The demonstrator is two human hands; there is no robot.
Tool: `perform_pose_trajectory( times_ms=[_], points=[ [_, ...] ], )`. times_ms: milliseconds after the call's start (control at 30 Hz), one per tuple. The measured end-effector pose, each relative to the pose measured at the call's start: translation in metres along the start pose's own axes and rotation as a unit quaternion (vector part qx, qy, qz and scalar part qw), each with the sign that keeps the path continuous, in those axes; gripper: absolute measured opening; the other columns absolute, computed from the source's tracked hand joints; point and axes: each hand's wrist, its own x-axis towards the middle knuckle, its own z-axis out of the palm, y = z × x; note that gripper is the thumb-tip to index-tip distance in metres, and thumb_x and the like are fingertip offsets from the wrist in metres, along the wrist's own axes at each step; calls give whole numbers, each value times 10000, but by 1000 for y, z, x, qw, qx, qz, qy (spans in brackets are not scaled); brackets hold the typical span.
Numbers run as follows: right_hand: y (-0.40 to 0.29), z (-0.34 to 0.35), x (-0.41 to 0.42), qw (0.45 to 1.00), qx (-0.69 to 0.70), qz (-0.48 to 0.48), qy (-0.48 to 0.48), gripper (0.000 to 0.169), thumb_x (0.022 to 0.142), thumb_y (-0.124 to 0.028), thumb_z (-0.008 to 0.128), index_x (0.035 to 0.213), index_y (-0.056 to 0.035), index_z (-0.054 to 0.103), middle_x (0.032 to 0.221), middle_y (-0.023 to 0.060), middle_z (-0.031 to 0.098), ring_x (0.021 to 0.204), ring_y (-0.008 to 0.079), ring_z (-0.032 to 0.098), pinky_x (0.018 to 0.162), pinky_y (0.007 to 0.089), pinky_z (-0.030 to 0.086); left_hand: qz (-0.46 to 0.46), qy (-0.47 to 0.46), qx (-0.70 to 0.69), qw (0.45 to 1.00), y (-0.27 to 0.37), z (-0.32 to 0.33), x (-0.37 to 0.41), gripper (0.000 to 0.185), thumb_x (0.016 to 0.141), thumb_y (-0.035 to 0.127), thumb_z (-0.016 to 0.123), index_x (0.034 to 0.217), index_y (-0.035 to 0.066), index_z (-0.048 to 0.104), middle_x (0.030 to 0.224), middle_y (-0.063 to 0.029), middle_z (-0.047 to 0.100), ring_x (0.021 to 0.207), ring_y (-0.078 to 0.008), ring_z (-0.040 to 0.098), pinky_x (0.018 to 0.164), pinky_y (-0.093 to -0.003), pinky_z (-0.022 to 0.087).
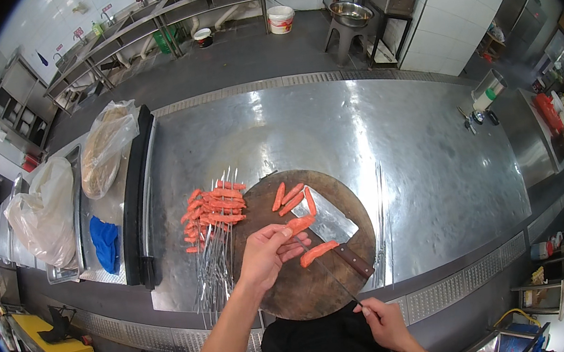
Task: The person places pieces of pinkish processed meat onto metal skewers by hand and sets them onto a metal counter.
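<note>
My left hand [270,252] pinches an orange-red strip of what looks like raw meat [300,224] over the round wooden chopping block [288,303]. In my right hand [384,323], low at the block's near edge, is the handle end of a thin metal skewer [337,282]. Its tip reaches up to the pinched strip. A second meat strip [320,252] sits across the skewer midway. Several loose strips [292,194] lie at the block's far side, one on the blade of a cleaver [328,220]. The cleaver's brown handle [355,261] points toward me.
Left of the block lies a pile of loaded skewers [214,211]. Bare skewers [382,216] lie to its right on the steel table [434,156]. Plastic-wrapped goods [110,150], a clear bag [46,212] and a blue cloth [105,244] occupy the left side. A blowtorch [478,115] stands far right.
</note>
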Motion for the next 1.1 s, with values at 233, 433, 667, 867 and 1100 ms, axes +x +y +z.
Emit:
perform_pose_trajectory(
  times_ms=[233,433,667,867,1100],
  points=[
    [-9,5,4,1000,8,-16,25,115,950,-80,562,969,-43,670,603,89,494,514,144,456,498,297,358,20,0,-6,1000,-26,9,-6,125,975,85,582,1010,-11,654,990,-102,691,905,-180,684,810,-314,577],
    [16,11,15,997,21,-11,70,109,955,-89,564,962,-33,658,665,147,553,523,227,542,522,325,409,-36,-28,42,998,-46,10,8,205,994,147,571,1064,-18,670,979,-65,686,862,-141,665,776,-281,559],
    [68,8,6,992,41,50,111,116,956,-104,562,943,-39,657,587,105,490,518,144,481,506,319,372,256,152,662,688,-57,-43,119,180,846,153,681,973,26,666,942,-170,668,853,-352,673,738,-438,543],
    [82,5,-3,986,55,72,140,130,958,-131,563,943,-50,664,580,69,475,531,112,465,511,305,374,243,166,731,616,-65,-39,136,172,843,155,681,969,43,649,996,-163,635,932,-364,656,765,-481,552],
    [71,7,4,990,61,51,118,125,954,-80,546,942,-21,656,612,-5,499,572,62,467,532,250,380,264,172,750,582,-74,-45,124,162,826,107,670,910,-9,594,930,-170,635,910,-379,632,759,-476,531]
  ],
)
